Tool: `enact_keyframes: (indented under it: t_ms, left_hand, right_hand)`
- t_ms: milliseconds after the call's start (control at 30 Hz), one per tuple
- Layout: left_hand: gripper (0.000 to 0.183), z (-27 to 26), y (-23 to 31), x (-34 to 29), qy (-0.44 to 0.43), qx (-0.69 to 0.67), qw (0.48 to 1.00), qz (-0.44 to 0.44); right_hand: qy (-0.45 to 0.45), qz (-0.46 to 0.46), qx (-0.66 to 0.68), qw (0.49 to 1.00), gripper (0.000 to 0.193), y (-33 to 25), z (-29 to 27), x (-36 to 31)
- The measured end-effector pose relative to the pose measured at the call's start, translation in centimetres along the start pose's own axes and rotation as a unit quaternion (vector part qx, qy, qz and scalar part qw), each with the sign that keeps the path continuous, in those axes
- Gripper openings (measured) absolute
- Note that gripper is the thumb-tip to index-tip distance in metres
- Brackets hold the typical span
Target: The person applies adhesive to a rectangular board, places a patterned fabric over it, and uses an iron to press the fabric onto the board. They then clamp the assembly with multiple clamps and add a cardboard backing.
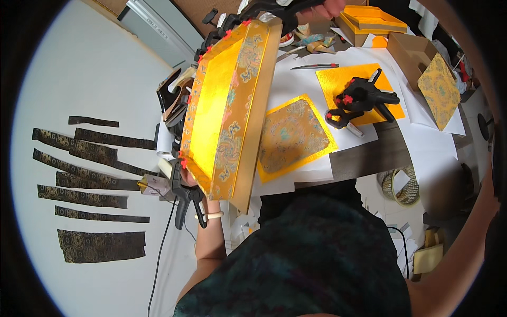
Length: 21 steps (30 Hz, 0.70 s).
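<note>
A long shallow box [219,113], lined in shiny gold and faced with gold floral brocade, is held up tilted. My left hand [188,178] grips its lower left edge, its fingers partly hidden behind the box and a black spring clamp [186,198]. Several such clamps with red tips line the far left edge of the box. At the top, my right hand [325,9] closes on the black handle of a clamp [282,11] at the box's far end; its fingers are partly cut off by the picture's edge. Below the box, a brocade square on a gold sheet [294,136] lies on white paper.
Loose spring clamps [364,95] rest on another gold sheet [330,79], near a cutter knife [315,66]. To the right stand a cardboard box [414,53] and a brocade panel [440,91]. Dark patterned strips [92,198] lie on the white surface at left. A wire basket [400,191] stands below.
</note>
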<state>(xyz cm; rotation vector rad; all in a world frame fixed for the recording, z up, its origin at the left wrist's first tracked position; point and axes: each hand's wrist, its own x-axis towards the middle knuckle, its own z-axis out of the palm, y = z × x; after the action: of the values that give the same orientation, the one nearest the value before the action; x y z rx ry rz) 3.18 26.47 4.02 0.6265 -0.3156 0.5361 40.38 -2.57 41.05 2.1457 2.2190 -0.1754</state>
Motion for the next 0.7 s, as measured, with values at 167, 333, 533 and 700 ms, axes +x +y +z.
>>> enact_keyframes:
  t_ms: [167,333,533,700]
  left_hand:
    - [0.074,7.0,-4.0,3.6,0.12,0.205,0.961,0.141]
    - [0.073,9.9,-3.3,-0.5,0.209,0.295,0.92,0.149]
    - [0.072,9.3,-3.4,0.9,0.231,0.335,0.907,0.105]
    - [0.072,9.8,-2.9,-0.1,0.244,0.348,0.901,0.087]
  right_hand:
    - [0.01,0.056,-0.033,0.998,0.085,1.4,1.4,0.7]
    - [0.133,0.195,-0.007,0.972,0.088,7.0,4.9,1.1]
    - [0.172,0.306,0.036,0.936,0.102,18.0,20.5,-4.8]
    - [0.288,0.204,-0.02,0.935,0.093,18.1,23.7,-3.0]
